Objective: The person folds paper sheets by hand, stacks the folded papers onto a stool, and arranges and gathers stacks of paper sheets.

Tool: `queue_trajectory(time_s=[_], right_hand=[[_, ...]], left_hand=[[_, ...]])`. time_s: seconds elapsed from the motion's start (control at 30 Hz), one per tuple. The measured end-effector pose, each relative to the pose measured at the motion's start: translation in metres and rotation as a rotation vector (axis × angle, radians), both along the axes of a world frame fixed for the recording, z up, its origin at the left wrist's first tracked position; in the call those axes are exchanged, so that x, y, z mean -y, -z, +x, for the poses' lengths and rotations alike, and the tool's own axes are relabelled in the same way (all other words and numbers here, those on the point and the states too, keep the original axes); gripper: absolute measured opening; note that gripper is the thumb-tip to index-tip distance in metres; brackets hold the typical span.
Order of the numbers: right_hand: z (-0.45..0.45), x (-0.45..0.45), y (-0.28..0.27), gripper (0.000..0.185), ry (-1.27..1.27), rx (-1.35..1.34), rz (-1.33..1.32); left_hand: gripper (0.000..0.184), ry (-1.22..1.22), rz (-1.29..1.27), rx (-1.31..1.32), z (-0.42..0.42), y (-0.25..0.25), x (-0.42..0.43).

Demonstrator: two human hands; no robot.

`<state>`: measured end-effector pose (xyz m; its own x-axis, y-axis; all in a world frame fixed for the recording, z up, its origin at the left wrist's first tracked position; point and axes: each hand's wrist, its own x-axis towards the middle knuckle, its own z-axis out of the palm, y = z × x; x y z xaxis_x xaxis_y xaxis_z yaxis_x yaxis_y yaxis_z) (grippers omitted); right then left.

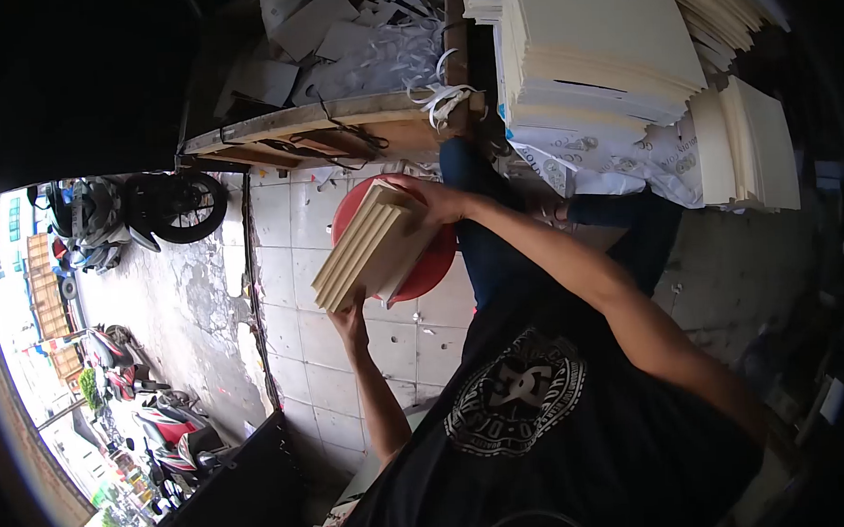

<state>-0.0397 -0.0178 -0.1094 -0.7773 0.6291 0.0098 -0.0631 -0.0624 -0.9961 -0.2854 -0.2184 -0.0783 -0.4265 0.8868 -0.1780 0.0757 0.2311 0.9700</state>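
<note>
The person's left hand (349,318) and right hand (431,202) are partly closed, gripping opposite ends of a cream stack (374,242) in front of a round red surface (433,268). The black shirt (617,424) bears a circular emblem (its lettering unclear); printed wrapping (615,151) lies beneath piled pale sheets (600,30).

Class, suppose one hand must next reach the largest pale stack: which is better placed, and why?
Probably the right hand: it holds the bundle at the end nearer the large pale stack, while the left hand holds the far end. Both are occupied.
</note>
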Motion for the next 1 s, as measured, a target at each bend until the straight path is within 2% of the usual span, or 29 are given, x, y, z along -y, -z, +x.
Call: queue_trajectory(time_s=[0.03,0.07,0.17,0.23,0.27,0.33,0.37,0.43,0.5,0.6,0.7,0.8,0.9,0.93,1.0], right_hand=[[-0.004,0.016,0.003,0.105,0.036,-0.08,-0.073],[-0.018,0.031,0.004,0.117,0.176,-0.048,0.087],[-0.008,0.017,-0.026,0.126,-0.002,-0.046,0.032],[-0.006,0.007,-0.054,0.129,0.223,0.345,0.521],[-0.008,0.003,-0.099,0.132,0.165,0.479,0.646],[-0.037,0.008,-0.135,0.128,-0.045,0.556,0.938],[-0.056,0.013,-0.147,0.125,-0.158,0.583,1.082],[-0.094,0.029,-0.157,0.109,-0.422,0.747,1.162],[-0.119,0.047,-0.135,0.093,-0.495,0.776,1.113],[-0.13,0.058,-0.116,0.089,-0.432,0.79,1.175],[-0.122,0.063,-0.115,0.067,-0.28,0.67,1.096],[-0.115,0.06,-0.112,0.046,-0.297,0.581,1.179],[-0.104,0.059,-0.121,0.039,-0.23,0.489,1.188],[-0.098,0.057,-0.127,0.044,-0.198,0.461,1.127],[-0.081,0.054,-0.153,0.044,-0.004,0.321,0.941]], left_hand=[[0.052,-0.041,0.006,0.031,0.01,0.004,0.002],[0.049,-0.081,0.012,0.057,0.016,0.004,0.005],[0.047,-0.052,-0.004,0.077,0.014,0.003,0.006],[0.043,-0.074,-0.028,0.049,0.018,-0.001,0.006],[0.044,-0.043,-0.053,0.032,0.016,0.003,0.007],[0.05,0.033,-0.058,-0.097,0.007,0.018,0.013],[0.054,0.066,-0.053,-0.217,0.002,0.024,0.015],[0.062,0.019,0.112,-0.606,-0.005,0.033,0.016],[0.068,-0.093,0.187,-0.557,0.005,-0.005,0.008],[0.07,-0.089,0.034,-0.473,0.002,-0.009,0.014],[0.065,-0.124,0.001,-0.436,0.007,-0.018,0.016],[0.071,-0.125,-0.049,-0.393,0.01,-0.022,0.018],[0.08,-0.222,0.136,-0.588,0.014,-0.017,0.019],[0.09,-0.351,0.096,-0.653,0.022,-0.023,0.022],[0.092,-0.572,0.146,-0.384,0.026,0.002,0.022]])
